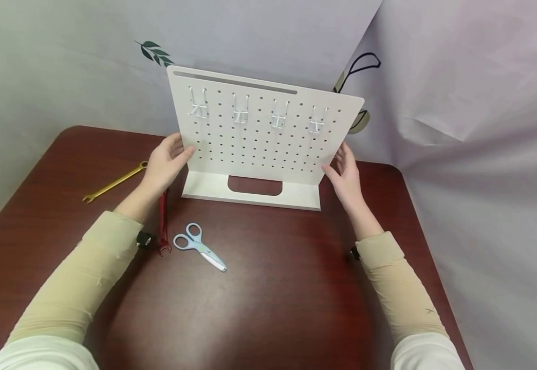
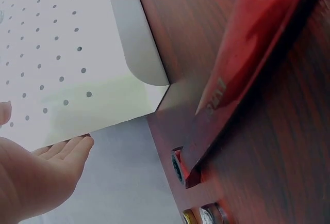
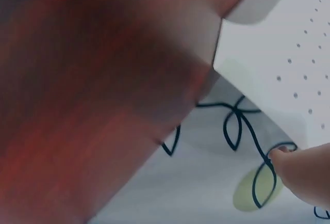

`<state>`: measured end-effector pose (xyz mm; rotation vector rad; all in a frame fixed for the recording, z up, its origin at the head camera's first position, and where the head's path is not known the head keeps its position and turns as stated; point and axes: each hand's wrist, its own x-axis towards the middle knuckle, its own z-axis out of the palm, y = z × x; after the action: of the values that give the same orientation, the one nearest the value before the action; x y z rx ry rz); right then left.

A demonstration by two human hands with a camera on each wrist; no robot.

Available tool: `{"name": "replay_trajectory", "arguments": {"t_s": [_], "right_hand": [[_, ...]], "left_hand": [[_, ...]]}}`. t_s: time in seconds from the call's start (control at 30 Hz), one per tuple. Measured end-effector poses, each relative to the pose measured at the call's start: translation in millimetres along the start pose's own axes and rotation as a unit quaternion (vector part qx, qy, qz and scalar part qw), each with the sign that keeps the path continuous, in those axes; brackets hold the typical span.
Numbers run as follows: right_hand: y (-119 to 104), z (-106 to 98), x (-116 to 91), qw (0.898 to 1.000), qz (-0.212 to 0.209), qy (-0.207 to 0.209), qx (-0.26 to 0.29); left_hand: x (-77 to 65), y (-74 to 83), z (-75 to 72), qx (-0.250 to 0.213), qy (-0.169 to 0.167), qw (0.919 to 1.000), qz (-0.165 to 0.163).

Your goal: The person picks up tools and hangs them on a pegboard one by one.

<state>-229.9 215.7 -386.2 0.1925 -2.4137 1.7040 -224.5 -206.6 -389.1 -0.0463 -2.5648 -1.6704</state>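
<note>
At twelve o'clock on the counter (image 1: pixel 273 267), the board (image 1: pixel 261 141) is apparently being steadied, its side edges clamped by the fingers of the left hand (image 1: pixel 163 163) and right hand (image 1: pixel 348 180), and an even release seems called for next.

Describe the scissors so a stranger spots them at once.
On the dark red table stands a white pegboard. In front of its left end lie the scissors. They are pale blue, unlike the red wrench beside them and yellow wrench farther left.
</note>
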Motion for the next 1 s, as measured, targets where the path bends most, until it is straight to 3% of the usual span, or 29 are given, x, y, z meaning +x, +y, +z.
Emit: {"name": "replay_trajectory", "arguments": {"t_s": [0.33, 0.5, 0.67, 1.0], "right_hand": [[-37.6, -33.0, 17.9, 0.990, -0.115, 0.062, -0.045], [-56.0, -44.8, 33.0, 0.976, -0.184, 0.096, -0.071], [-68.4, -45.4, 52.1, 0.955, -0.259, 0.106, -0.097], [-87.1, -31.0, 68.6, 0.931, -0.327, 0.079, -0.143]], "left_hand": [[-0.3, 1.0, -0.8, 0.000, -0.002, 1.0000, -0.006], [0.9, 0.1, -0.1, 0.004, -0.001, 1.0000, -0.007], [1.9, -0.4, 0.3, -0.004, 0.001, 0.9999, -0.011], [1.8, -0.3, -0.3, -0.007, -0.009, 0.9998, -0.016]]}}
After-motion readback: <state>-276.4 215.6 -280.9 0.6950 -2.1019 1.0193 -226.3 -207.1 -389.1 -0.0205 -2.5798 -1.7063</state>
